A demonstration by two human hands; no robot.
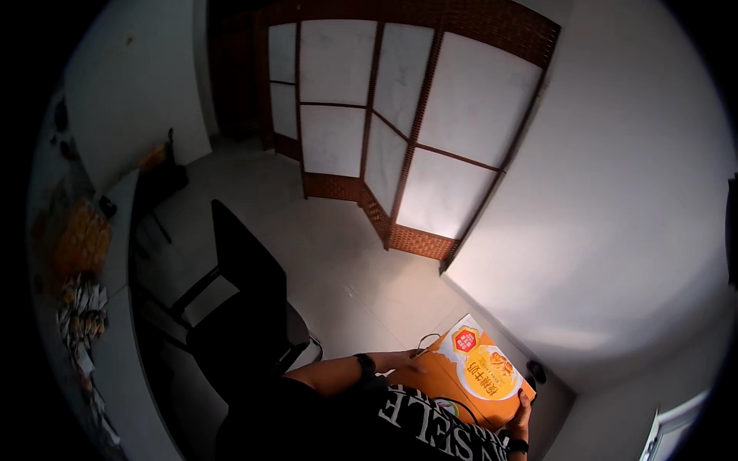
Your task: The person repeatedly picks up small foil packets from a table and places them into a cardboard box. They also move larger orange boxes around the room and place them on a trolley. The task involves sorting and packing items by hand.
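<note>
An orange and white printed carton is held close against my body at the lower right. Its printed face bears writing and pictures of food, and a dark cord handle loops at its edge. My left hand lies against the carton's left side, with a black band on the wrist. At its right end my right hand grips the edge near a corner; that wrist also wears a black band. The undersides of both hands are hidden.
A black chair stands left of me on the tiled floor. Beyond it, a long table carries many small packets. A folding screen stands ahead beside the white wall. Dark shoes lie by the wall.
</note>
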